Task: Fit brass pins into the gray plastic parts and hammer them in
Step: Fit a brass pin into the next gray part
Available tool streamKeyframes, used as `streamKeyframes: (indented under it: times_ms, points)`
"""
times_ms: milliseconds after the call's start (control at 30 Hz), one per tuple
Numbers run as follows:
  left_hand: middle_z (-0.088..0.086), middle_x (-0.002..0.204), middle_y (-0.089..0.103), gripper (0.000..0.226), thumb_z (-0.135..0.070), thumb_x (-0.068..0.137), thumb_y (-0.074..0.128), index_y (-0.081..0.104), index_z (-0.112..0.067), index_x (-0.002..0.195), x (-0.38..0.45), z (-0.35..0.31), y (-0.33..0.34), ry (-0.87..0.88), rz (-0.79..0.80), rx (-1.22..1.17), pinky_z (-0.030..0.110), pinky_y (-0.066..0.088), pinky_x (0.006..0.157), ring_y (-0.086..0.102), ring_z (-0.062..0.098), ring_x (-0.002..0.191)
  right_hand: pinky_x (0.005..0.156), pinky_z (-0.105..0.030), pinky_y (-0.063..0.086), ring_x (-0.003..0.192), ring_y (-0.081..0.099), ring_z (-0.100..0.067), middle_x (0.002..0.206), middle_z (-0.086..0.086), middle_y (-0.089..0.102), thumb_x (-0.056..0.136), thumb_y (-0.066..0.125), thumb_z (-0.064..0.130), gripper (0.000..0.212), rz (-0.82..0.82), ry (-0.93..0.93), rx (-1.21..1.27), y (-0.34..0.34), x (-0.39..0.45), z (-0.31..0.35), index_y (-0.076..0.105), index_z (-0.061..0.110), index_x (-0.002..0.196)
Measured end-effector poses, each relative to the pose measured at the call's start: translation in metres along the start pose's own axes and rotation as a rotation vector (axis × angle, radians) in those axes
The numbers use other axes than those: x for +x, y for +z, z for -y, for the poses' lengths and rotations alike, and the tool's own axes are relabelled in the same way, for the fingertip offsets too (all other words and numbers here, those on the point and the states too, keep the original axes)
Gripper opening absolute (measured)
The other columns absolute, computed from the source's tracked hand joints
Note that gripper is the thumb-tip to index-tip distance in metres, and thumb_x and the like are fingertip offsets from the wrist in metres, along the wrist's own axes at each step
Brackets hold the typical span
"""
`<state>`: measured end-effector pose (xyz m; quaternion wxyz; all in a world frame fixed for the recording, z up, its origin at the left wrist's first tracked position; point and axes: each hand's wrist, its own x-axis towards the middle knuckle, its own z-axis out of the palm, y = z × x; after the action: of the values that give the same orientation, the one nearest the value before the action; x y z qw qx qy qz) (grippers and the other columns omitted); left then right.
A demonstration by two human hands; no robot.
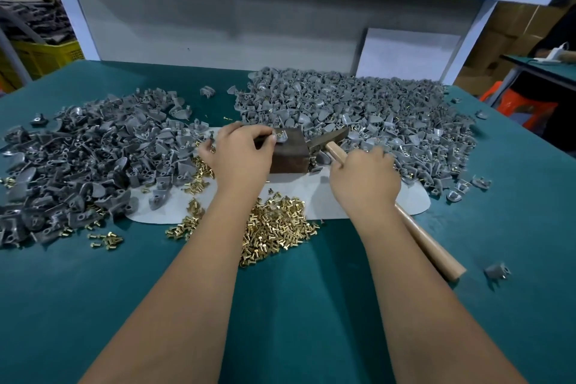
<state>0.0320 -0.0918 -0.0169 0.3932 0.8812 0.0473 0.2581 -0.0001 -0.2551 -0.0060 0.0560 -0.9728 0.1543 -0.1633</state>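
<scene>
My left hand pinches a gray part on the block; right hand grips the hammer; bare tabletop near me

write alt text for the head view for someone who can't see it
A person's left hand steadies a gray plastic part on a metal block while the right hand grips a wooden-handled hammer. Gray parts and brass pins are heaped on the green table.

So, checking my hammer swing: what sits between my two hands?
The dark metal block and the hammer's head lie between the hands, in the head view.
</scene>
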Motion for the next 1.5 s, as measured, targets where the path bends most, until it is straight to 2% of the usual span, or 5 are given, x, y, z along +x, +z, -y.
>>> streamKeyframes:
  times_ms: [267,467,600,833,1500]
  points:
    - [-0.029,0.098,0.043,0.010,-0.034,0.092,0.065,0.072,-0.035,0.099,-0.001,0.006,-0.013,-0.082,0.156,-0.142,0.044,0.018,0.111,0.027,0.016,0.140,0.063,-0.031,0.037,0.081,0.054,-0.030,0.094,-0.011,0.064,0.090,0.061,0.029,0.022,0.074,0.022,0.140,-0.002,0.003,-0.001,0.048,0.012,0.088]
    - [-0.032,0.105,0.052,0.007,-0.038,0.089,0.069,0.066,-0.044,0.086,0.000,0.009,-0.015,-0.064,0.205,-0.213,0.047,0.024,0.112,0.028,0.016,0.139,0.084,-0.028,0.033,0.103,0.045,-0.016,0.113,-0.001,0.057,0.093,0.057,0.026,0.024,-0.209,-0.182,0.309,-0.005,0.004,0.019,0.060,0.015,0.114]
    - [-0.020,0.122,0.061,0.009,-0.036,0.088,0.070,0.067,-0.044,0.090,0.003,0.012,-0.016,-0.034,0.226,-0.222,0.046,0.022,0.112,0.027,0.019,0.139,0.089,-0.029,0.038,0.107,0.046,-0.014,0.104,0.009,0.056,0.092,0.060,0.025,0.017,-0.060,-0.289,0.706,-0.001,0.003,0.051,0.069,0.021,0.107]
    - [-0.022,0.119,0.060,0.010,-0.038,0.087,0.071,0.066,-0.046,0.087,0.004,0.012,-0.018,-0.029,0.239,-0.244,0.047,0.021,0.111,0.025,0.019,0.139,0.089,-0.042,0.046,0.103,0.053,-0.020,0.096,0.005,0.065,0.086,0.068,0.020,0.008,0.000,-0.205,0.803,0.009,0.009,0.057,0.075,0.024,0.085]
    - [-0.021,0.122,0.063,0.019,-0.036,0.088,0.069,0.061,-0.052,0.083,0.001,0.006,-0.017,-0.046,0.210,-0.190,0.050,0.022,0.112,0.028,0.019,0.138,0.077,-0.035,0.046,0.094,0.055,-0.018,0.087,0.009,0.064,0.088,0.062,0.021,0.011,-0.124,-0.247,0.606,0.011,0.003,0.066,0.071,0.022,0.082]
